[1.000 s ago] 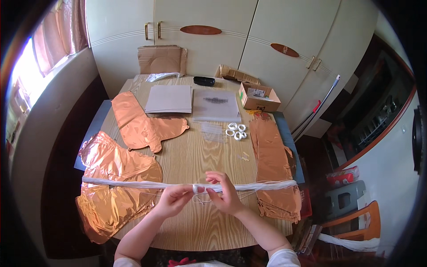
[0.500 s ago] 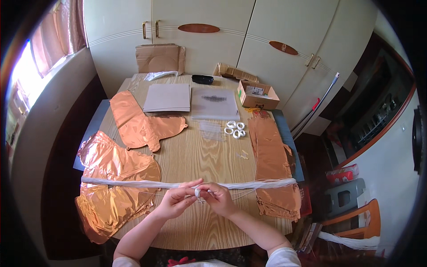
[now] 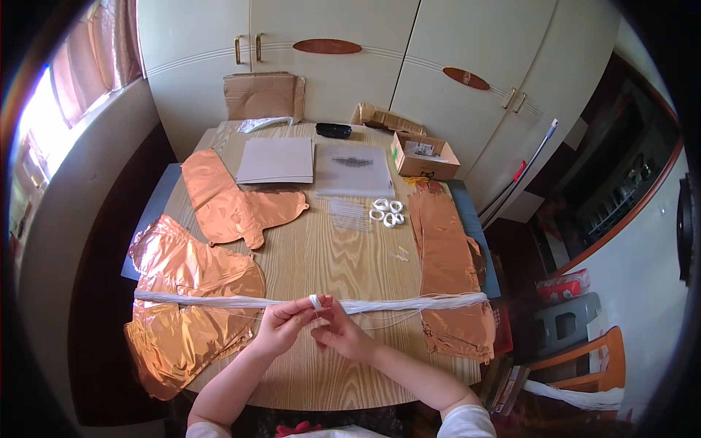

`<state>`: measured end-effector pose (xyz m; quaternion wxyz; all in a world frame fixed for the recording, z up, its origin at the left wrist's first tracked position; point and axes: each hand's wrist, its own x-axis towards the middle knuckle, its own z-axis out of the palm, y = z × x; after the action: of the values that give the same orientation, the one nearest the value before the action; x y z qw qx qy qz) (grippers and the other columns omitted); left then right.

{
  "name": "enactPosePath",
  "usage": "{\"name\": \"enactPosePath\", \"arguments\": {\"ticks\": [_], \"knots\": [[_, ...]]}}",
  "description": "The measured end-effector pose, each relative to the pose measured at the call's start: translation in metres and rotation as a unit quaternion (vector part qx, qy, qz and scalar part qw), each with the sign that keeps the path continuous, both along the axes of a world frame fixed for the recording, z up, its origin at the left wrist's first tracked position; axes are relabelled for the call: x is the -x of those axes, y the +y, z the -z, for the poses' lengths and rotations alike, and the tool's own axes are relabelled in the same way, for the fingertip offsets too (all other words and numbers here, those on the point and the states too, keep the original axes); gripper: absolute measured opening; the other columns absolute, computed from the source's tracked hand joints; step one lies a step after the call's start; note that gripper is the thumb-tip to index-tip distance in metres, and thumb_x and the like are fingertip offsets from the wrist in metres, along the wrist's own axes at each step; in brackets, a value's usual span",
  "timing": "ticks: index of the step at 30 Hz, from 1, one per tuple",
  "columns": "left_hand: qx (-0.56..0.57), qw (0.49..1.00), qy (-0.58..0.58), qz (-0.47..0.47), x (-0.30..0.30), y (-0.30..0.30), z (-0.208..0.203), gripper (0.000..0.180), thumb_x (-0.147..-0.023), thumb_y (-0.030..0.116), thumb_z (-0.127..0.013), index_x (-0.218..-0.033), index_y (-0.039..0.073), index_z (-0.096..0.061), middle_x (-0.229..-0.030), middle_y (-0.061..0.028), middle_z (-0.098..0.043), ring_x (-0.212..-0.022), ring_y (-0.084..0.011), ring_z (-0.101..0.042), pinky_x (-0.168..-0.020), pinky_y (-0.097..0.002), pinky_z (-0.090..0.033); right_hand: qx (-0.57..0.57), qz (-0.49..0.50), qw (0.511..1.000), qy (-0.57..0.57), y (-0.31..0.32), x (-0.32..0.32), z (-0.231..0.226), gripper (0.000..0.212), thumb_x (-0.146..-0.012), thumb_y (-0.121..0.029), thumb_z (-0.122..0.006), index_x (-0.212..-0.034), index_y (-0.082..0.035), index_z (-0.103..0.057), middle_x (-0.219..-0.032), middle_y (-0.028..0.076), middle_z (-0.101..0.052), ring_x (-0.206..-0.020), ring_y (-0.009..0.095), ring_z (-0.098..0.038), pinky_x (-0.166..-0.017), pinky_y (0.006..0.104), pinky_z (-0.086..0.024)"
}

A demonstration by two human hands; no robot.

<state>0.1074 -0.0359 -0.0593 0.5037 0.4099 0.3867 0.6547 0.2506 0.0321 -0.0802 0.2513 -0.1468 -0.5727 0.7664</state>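
Near the table's front edge my two hands meet over a long bundle of white string (image 3: 416, 303) that lies across the table. A small white coil of string (image 3: 315, 300) sits at the fingertips of my left hand (image 3: 283, 326), which is closed on it. My right hand (image 3: 342, 336) is beside the coil with its fingers bent; its fingertips touch the coil, and whether they pinch a strand is too small to tell. Loose strands trail from the bundle to the right. Beneath the bundle's left end lie copper foil balloons (image 3: 201, 266); its right end rests on a stack of flat copper foil (image 3: 445, 248).
Several white string coils (image 3: 385, 212) lie mid-table beside clear thin sticks (image 3: 349, 214). Farther back are grey-white sheets (image 3: 276, 160), a clear plastic packet (image 3: 355, 175), a black tray (image 3: 333, 131) and an open cardboard box (image 3: 426, 155). More white string hangs over a chair (image 3: 595, 365).
The coil and my fingertips have shifted slightly up and left. My right hand has turned and dropped a little, its fingers now more curled below the coil.
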Motion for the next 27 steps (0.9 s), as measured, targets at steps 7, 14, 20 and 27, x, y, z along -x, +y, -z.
{"name": "enactPosePath", "arguments": {"ticks": [7, 14, 20, 27], "knots": [[-0.024, 0.998, 0.05, -0.017, 0.006, 0.005, 0.003, 0.025, -0.09, -0.001, -0.045, -0.112, -0.004, -0.055, -0.11, -0.0097, -0.06, -0.102, -0.0172, -0.057, -0.09, -0.0276, -0.044, -0.304, 0.113, 0.939, -0.117, 0.016, -0.013, -0.021, 0.011, -0.086, -0.013, -0.055, -0.088, -0.003, -0.059, -0.068, 0.007, -0.06, -0.067, 0.018, -0.062, -0.059, 0.0295, -0.047], [-0.026, 0.959, 0.282, 0.002, 0.003, 0.007, 0.0, 0.015, -0.085, -0.001, -0.052, -0.097, -0.001, -0.061, -0.09, -0.0093, -0.065, -0.085, -0.0156, -0.061, -0.078, -0.0258, -0.046, -0.525, 0.213, 0.822, -0.06, 0.022, -0.02, -0.041, 0.006, -0.078, -0.011, -0.063, -0.082, -0.007, -0.06, -0.069, 0.008, -0.061, -0.062, 0.024, -0.062, -0.053, 0.0323, -0.047], [-0.028, 0.986, 0.078, 0.147, 0.006, 0.002, 0.0, 0.018, -0.085, -0.002, -0.051, -0.098, -0.004, -0.062, -0.097, -0.0078, -0.063, -0.096, -0.017, -0.055, -0.083, -0.0301, -0.045, -0.483, 0.195, 0.852, -0.063, 0.028, -0.024, -0.045, 0.008, -0.077, -0.007, -0.065, -0.084, -0.006, -0.062, -0.066, 0.004, -0.058, -0.052, 0.016, -0.054, -0.047, 0.0249, -0.042], [-0.084, 0.991, 0.083, 0.069, 0.011, 0.003, 0.01, 0.022, -0.086, 0.0, -0.05, -0.103, 0.0, -0.063, -0.105, -0.0068, -0.057, -0.108, -0.0185, -0.046, -0.093, -0.0353, -0.036, -0.464, 0.178, 0.865, -0.064, 0.018, -0.015, -0.027, 0.01, -0.078, -0.009, -0.063, -0.086, -0.006, -0.062, -0.068, 0.007, -0.059, -0.056, 0.022, -0.057, -0.05, 0.0291, -0.044]]}}
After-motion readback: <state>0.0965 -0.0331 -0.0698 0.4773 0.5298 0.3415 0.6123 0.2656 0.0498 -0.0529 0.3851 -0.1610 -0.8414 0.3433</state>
